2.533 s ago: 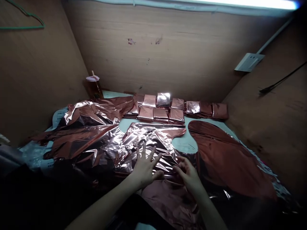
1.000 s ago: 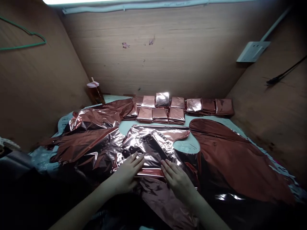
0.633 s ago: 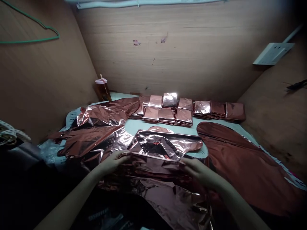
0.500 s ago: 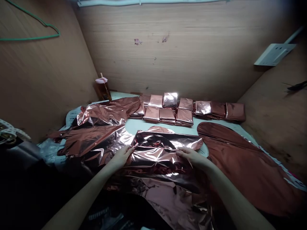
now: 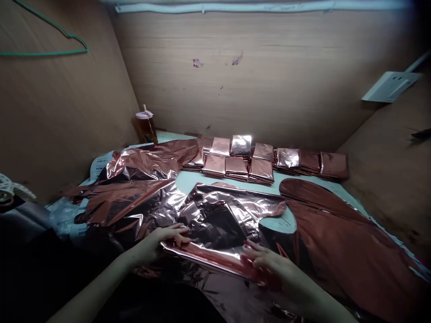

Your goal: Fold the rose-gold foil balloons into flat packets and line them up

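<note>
A shiny rose-gold foil balloon (image 5: 218, 224) lies in front of me, its near edge doubled over into a straight fold. My left hand (image 5: 166, 237) grips the left end of that fold, fingers bent over the top. At the right end, my right hand (image 5: 269, 262) holds the fold with its fingers on the foil and the thumb hidden. Beyond the fold the foil is wrinkled, with curved outlines. More foil hangs below the fold toward my lap, dim and partly out of sight.
Folded foil packets (image 5: 237, 166) stand in stacks along the back wall. Flat foil balloons lie at the left (image 5: 134, 193) and right (image 5: 336, 233). A lidded drink cup (image 5: 146, 128) stands in the back left corner. Side walls enclose the table (image 5: 188, 181); a green hanger (image 5: 72, 47) hangs left.
Both hands have come closer to me, bringing the near part of the foil down into a straight fold. More wrinkled foil shows beyond them. The view has shifted slightly.
</note>
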`<state>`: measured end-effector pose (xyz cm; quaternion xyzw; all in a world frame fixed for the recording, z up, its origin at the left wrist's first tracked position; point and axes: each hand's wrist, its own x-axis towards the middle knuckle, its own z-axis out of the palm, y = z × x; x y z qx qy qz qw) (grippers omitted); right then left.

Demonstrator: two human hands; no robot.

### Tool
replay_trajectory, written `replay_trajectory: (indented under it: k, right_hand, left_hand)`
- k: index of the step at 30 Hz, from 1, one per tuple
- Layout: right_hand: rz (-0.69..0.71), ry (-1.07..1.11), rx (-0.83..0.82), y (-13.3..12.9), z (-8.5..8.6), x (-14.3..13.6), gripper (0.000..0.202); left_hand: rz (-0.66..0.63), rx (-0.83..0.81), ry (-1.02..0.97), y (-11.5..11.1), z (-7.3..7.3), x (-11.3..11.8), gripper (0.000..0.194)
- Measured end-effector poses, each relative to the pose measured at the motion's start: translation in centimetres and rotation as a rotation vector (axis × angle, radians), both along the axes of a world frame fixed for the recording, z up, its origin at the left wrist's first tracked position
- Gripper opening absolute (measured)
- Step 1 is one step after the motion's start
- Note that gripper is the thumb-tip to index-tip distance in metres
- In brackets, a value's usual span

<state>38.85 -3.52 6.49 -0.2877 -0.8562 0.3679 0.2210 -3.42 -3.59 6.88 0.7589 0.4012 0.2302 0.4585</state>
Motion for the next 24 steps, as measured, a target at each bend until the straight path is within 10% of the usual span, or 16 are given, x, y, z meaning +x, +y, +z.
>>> replay_trajectory:
  k: [4,10,14,17,21,24]
  right_hand:
    - [0.104,0.024,0.054,-1.1,-1.5,0.5,0.044]
    - [-0.492,0.365,-0.680,0.8,-2.5,-1.8,0.047]
    - [-0.575,0.433,-0.996,1.9,-1.4,-2.8,0.038]
    - [-0.590,0.419,-1.009,2.5,-1.2,-3.0,0.035]
    - [-0.593,0.317,-0.854,2.9,-1.0,-2.6,0.037]
    - [-0.737,0.294,-0.651,2.6,0.2,-2.5,0.036]
  left_hand:
    - [0.141,-0.104,0.046,-1.2,0.1,-0.6,0.025]
    - [0.517,-0.009,0.238,1.0,1.0,1.4,0.038]
    - [0.630,-0.079,0.531,1.9,1.6,3.2,0.032]
    - [0.734,0.175,0.633,1.2,1.9,6.0,0.042]
    - [0.321,0.762,0.686,0.0,0.0,10.4,0.059]
    - [0.158,0.892,0.705,-0.2,-3.0,11.9,0.081]
